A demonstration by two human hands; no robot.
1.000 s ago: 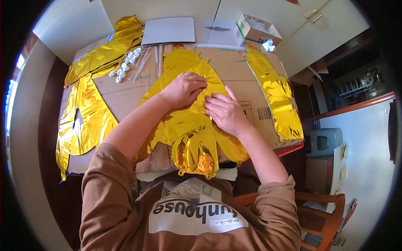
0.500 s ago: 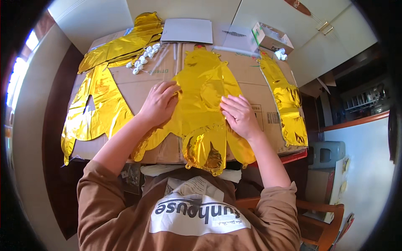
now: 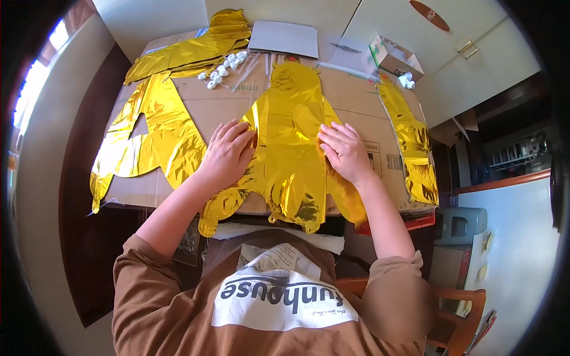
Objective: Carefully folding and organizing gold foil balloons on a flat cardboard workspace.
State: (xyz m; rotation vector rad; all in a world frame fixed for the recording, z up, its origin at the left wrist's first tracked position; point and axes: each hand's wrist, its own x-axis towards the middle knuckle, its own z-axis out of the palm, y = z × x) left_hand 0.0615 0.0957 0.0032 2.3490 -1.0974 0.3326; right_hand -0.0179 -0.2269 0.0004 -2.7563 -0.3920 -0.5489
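Observation:
A flat, uninflated gold foil balloon [image 3: 294,130] lies in the middle of the cardboard, its lower tabs reaching over the near edge. Lengthwise creases or overlapping layers run down it, and lobes spread out at its lower left and lower right. On its left edge rests my left hand [image 3: 228,148], fingers bent slightly over the foil and thumb hidden. My right hand [image 3: 344,151] lies on the right edge with fingers extended onto the foil. Both hands look open, pressing on the sheet. An A-shaped gold foil balloon [image 3: 157,133] lies flat at the left.
Stacked gold foil balloons [image 3: 196,53] lie at the far left beside white curled pieces [image 3: 219,72]. A narrow gold foil balloon [image 3: 412,139] runs down the right side. Behind are a white sheet [image 3: 284,38] and an open box [image 3: 395,58]. Flattened cardboard [image 3: 234,98] covers the table.
The view has shifted slightly, so the scene sits a little to the right. Both hands stay at the middle balloon's edges, and its lower foil looks flatter.

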